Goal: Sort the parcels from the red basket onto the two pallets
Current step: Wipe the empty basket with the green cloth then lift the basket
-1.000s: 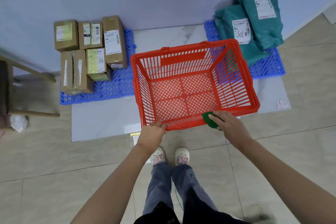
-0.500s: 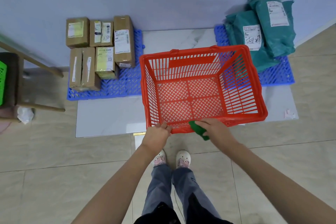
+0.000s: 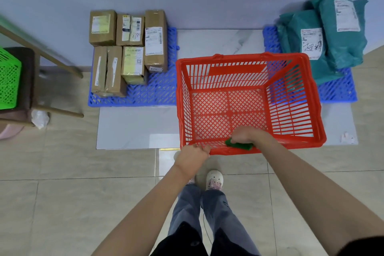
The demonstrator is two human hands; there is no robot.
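Note:
The red basket [image 3: 289,97] is held above the floor between the two pallets, and nothing lies in it. My left hand [image 3: 192,155] is closed on its near rim at the left corner. Over the middle of that rim, my right hand [image 3: 248,135] grips a green handle piece [image 3: 239,144]. Several brown cardboard boxes [image 3: 128,48] sit on the left blue pallet [image 3: 158,91]. Teal mailer bags [image 3: 324,33] with white labels are piled on the right blue pallet [image 3: 338,91].
A pale marble slab [image 3: 135,127] lies under both pallets, against the wall. At the far left stand a wooden chair frame [image 3: 60,62] with a green basket [image 3: 9,81] and a crumpled white bag [image 3: 40,118]. My feet [image 3: 214,178] are on beige tiles.
My right hand has slid left along the basket's near rim, from its right part to the middle, keeping the green piece. The view has shifted left, so the green basket now shows.

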